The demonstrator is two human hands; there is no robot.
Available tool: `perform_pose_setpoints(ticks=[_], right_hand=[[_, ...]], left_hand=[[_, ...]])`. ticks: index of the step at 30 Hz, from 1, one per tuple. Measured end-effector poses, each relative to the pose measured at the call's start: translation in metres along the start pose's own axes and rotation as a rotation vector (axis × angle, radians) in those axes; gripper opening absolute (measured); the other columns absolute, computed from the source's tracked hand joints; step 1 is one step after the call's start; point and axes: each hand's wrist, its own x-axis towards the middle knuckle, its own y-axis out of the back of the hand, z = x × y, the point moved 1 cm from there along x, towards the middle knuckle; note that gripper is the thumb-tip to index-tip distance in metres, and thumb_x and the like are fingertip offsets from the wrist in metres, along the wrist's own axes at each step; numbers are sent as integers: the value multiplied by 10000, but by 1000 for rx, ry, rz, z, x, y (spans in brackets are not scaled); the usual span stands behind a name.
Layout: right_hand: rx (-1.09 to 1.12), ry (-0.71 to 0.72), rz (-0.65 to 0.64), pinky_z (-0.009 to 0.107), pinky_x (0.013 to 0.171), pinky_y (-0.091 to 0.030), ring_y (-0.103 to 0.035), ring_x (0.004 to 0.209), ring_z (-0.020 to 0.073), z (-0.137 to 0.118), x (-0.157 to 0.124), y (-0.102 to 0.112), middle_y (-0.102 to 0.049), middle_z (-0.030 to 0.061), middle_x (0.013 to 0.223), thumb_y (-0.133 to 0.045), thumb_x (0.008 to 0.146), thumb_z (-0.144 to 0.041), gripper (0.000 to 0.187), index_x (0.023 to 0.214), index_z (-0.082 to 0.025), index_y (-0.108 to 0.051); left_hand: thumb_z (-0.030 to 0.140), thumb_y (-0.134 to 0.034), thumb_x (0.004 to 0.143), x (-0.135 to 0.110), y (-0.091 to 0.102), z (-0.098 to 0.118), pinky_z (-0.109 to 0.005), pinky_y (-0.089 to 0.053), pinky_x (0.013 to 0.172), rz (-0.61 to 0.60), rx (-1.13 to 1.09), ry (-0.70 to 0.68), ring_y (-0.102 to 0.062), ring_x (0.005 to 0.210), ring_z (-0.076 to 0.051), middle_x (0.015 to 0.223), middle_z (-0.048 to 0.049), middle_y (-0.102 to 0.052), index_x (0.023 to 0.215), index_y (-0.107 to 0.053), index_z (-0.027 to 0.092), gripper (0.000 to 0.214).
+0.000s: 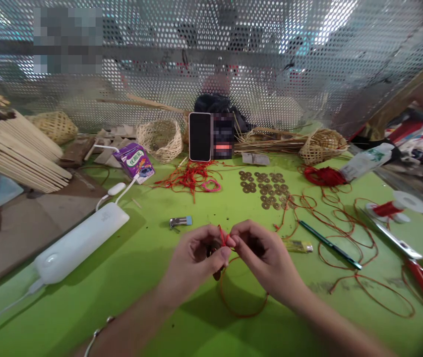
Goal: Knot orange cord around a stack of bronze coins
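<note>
Left hand pinches cord between thumb and fingers, dark coins partly hidden in its curl; right hand pinches same cord at fingertips. Cord just below frame centre. Probably light, limp, hard to break; best held close to the crossing. Coins likely stiff, heavier; take by rims. Cord thin, red, loop hanging lower centre above green table.

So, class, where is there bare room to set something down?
Bare green tabletop shows between the white device and the left hand, with a smaller, speckled patch between the pink loop and that hand. The right side is crowded with a coil of red cord, a green pen and scissors.
</note>
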Motion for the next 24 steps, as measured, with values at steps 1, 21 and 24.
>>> perform_pose_setpoints(ticks=[1,21,24], right_hand=[[2,-1,-2,223,454,-283,-376,488,99,1,0,0,-458,-38,568,-496,871,-278,131,801,-179,-545],[118,-38,-25,190,410,-205,-262,433,76,-4,-1,1,-300,-113,509,-462,816,-156,105,907,-210,-455],[33,-11,-8,189,429,-264,-334,452,79,-2,1,6,-359,-96,523,-461,825,-144,128,929,-205,-502]], left_hand=[[308,-763,692,0,0,0,-144,-431,464,-18,-14,-1,-501,500,-64,572,39,-577,725,-649,164,187],[316,-693,758,3,11,-11,-186,-357,450,71,-12,14,-460,524,-85,650,-7,-633,791,-675,184,137],[327,-708,738,4,8,-6,-181,-357,441,72,14,40,-460,510,-83,628,-6,-625,765,-664,170,166]])
